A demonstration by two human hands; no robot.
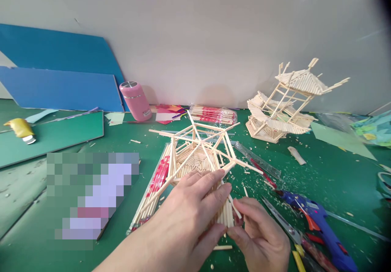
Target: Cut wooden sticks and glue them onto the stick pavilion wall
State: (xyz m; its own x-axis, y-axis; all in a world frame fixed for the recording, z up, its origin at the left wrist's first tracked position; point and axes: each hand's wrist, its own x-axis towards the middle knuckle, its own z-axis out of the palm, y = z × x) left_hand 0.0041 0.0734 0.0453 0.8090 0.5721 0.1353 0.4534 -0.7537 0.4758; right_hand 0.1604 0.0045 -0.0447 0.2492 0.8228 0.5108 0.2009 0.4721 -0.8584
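A pavilion-like model (195, 162) of pale wooden sticks stands on the green table, with an open frame of crossed sticks on top. My left hand (198, 207) lies over its near side, fingers on the frame and thumb by the row of sticks, gripping it. At that row's lower right end, my right hand (259, 231) pinches a short wooden stick (234, 207) between thumb and fingers. The model's near side is partly hidden by my left hand.
A blue glue gun (320, 223) and scissors (284, 221) lie at right. Bagged red-tipped sticks (157, 178) lie left of the model. Behind stand a pink flask (136, 101) and a larger stick pavilion (284, 101). Wood scraps litter the table.
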